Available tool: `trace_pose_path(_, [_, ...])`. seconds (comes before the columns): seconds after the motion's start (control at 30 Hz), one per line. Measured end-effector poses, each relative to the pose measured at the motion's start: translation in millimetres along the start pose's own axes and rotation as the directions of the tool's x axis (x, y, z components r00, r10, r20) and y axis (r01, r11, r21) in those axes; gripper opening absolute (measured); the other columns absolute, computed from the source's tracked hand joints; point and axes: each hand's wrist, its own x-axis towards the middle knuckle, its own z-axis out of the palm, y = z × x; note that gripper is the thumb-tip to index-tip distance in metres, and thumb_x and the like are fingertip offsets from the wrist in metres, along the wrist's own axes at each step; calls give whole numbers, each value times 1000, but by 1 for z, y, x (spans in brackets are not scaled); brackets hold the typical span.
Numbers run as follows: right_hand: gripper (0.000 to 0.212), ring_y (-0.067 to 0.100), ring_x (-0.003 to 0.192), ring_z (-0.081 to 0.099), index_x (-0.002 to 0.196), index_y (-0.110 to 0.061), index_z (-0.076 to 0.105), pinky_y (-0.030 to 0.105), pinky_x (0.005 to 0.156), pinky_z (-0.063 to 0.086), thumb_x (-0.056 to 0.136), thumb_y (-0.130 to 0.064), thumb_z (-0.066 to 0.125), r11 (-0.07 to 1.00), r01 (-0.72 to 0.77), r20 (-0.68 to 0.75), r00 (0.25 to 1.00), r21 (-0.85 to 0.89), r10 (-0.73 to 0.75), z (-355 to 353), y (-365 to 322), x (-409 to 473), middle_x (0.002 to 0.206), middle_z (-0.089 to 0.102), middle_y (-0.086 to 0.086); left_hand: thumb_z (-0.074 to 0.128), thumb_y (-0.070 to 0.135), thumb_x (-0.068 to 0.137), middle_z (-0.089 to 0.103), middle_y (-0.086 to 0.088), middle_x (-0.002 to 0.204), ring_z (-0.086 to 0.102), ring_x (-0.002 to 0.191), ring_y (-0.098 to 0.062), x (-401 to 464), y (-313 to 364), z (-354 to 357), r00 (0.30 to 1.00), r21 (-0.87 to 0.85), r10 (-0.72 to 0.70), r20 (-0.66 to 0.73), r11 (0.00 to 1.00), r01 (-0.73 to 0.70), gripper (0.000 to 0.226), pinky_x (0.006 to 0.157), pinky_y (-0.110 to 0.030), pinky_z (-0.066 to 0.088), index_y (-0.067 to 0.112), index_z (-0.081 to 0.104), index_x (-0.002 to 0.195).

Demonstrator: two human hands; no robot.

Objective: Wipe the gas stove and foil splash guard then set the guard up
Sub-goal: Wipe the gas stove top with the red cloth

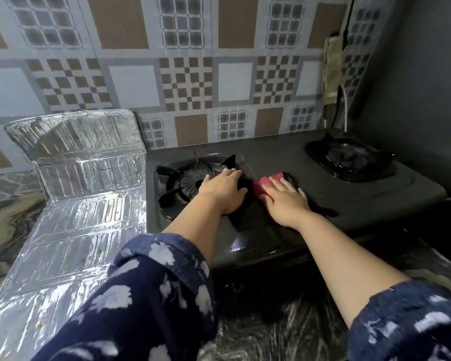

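Head view: right hand (288, 198) is pressing a red cloth (264, 186) flat against the black gas stove (310, 162), fingers straight and spread over it, between the two burners. Left hand (225, 191) is resting, fingers extended, on the rim of the left burner (190, 181), apparently steadying the stove. Foil splash guard (71, 204) is lying unfolded on the counter (5, 225) to the left of the stove, its long axis running from the tiled wall (188, 74) toward the viewer, far end propped up. The left hand is nearer the guard; the unwiped right burner (349, 158) is lying beyond and to the right of the cloth.
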Motion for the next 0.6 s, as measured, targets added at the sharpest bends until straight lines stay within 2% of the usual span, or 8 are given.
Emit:
trace_pose_path(0.13, [51,16,147,1,147,-35,15,48,117,5,98,-45,21,1000,-26,-11,1000,12,27,-1,-5,-8,160,6,-9,42,39,94,24,2,156,24,142,-19,-21,-11,2,999,50,12,-43,999,-10,55,114,-49,14,23,30,145])
trace_pose_path(0.23, [51,18,147,-1,148,-32,16,50,117,4,98,-44,20,999,-43,5,999,14,42,-1,-10,-18,160,4,-6,42,39,95,22,4,157,12,146,-15,-38,-17,11,999,82,-1,-50,997,5,54,116,-48,10,21,32,145])
trace_pose_path(0.37, [51,19,147,-2,147,-30,17,51,116,4,98,-42,21,999,-44,5,999,16,44,1,-16,-33,160,4,-4,43,38,95,19,5,158,5,146,-13,-59,-17,18,994,75,-1,-109,997,9,51,117,-49,5,23,35,143])
trace_pose_path(0.5, [51,19,147,-2,148,-30,16,51,116,4,98,-42,21,1000,-27,0,1000,13,27,0,-18,-40,160,5,-4,44,37,94,16,8,158,10,146,-12,-90,-22,24,978,88,17,-210,996,2,49,115,-48,9,26,37,142])
trace_pose_path(0.6, [51,19,147,0,147,-30,16,51,117,5,98,-43,20,1000,-8,3,1000,7,8,-1,-17,-42,160,6,-3,44,36,95,23,8,156,16,144,-10,-120,-31,27,960,93,11,-280,996,16,46,116,-44,12,27,41,139])
